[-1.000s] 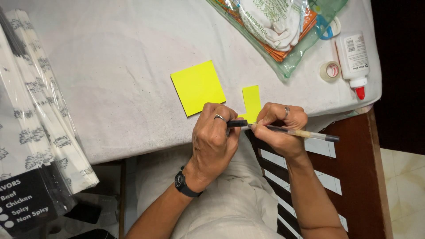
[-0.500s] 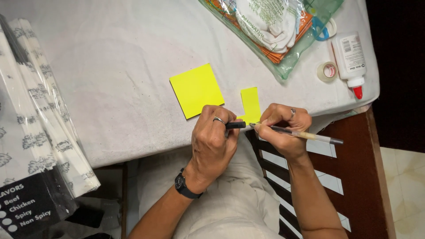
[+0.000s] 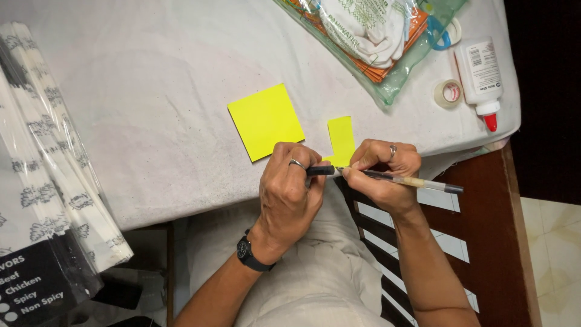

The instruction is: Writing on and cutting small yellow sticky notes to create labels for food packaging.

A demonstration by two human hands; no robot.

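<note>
We see pen (image 3: 393, 178): slim, clear barrel, dark ends, lying near level over bench edge, tip toward left. Black pen cap (image 3: 319, 171) sits at tip end, in line with barrel. Small yellow paper strip (image 3: 341, 139): upright rectangle, flat on white cloth, lower end just above pen tip.

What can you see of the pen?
The pen is a slim stick pen with a clear barrel, pale in the middle and dark at its far end. It lies nearly level, just off the table edge above the lap. The right hand grips the barrel; the left hand pinches its black cap, which sits at the tip. Whether the cap is fully seated cannot be told.
</note>
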